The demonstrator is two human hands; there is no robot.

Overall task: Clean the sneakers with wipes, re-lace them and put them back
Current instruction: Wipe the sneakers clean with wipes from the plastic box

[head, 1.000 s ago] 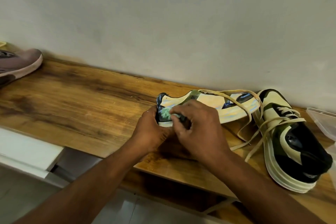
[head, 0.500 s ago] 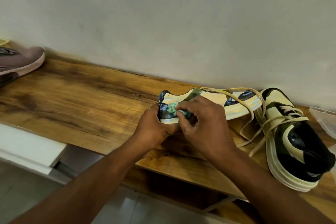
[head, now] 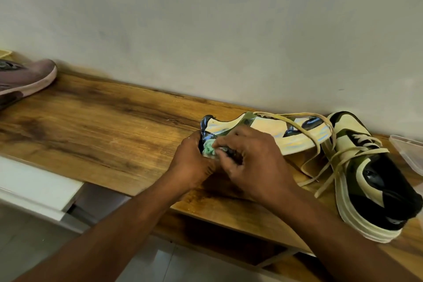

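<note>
A cream, olive and black sneaker [head: 270, 129] lies on its side on the wooden shelf [head: 103, 128], its heel toward me. My left hand [head: 192, 162] grips the heel end. My right hand [head: 249, 160] pinches a crumpled green wipe [head: 208, 147] against the heel. A loose cream lace [head: 320, 142] loops off this sneaker and trails to the right. The second sneaker [head: 375, 178] of the pair stands upright at the right, laced, toe pointing toward me.
A mauve shoe [head: 25, 78] sits at the shelf's far left. A clear plastic container [head: 409, 151] shows at the right edge. A white ledge [head: 34, 188] lies below the shelf on the left. The pale wall runs right behind the shelf.
The wipe has shifted slightly on the heel under my right fingers. Both hands and the sneaker stay in nearly the same place.
</note>
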